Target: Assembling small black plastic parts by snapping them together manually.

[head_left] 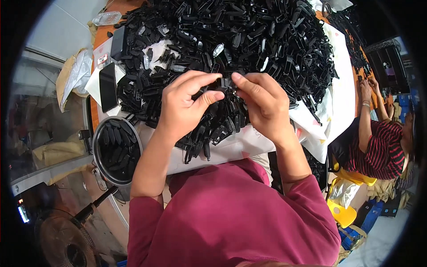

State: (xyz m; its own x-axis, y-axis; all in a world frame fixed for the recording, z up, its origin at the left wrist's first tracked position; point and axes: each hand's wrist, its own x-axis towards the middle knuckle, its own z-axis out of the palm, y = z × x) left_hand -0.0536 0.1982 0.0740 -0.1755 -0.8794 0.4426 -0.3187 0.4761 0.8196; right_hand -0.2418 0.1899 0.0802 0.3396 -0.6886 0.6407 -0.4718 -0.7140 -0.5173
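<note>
Both my hands meet over the front of a large heap of small black plastic parts (249, 35). Between the fingertips is a small black plastic part (226, 83), partly covered by the fingers; its exact kind I cannot make out. My left hand (184, 100) pinches it between thumb and forefinger from the left. From the right, my right hand (266, 100) grips its other side with thumb and bent fingers. Right below the hands, more loose black parts spill onto the white sheet (249, 140) at the table's near edge.
A round metal bowl (94, 149) holding several elongated black pieces stands left of my left forearm. Beyond it lie a dark phone (108, 88) and a clear plastic bottle (106, 18). A fan (66, 240) is at lower left. Another person in a striped shirt (384, 144) works at the right.
</note>
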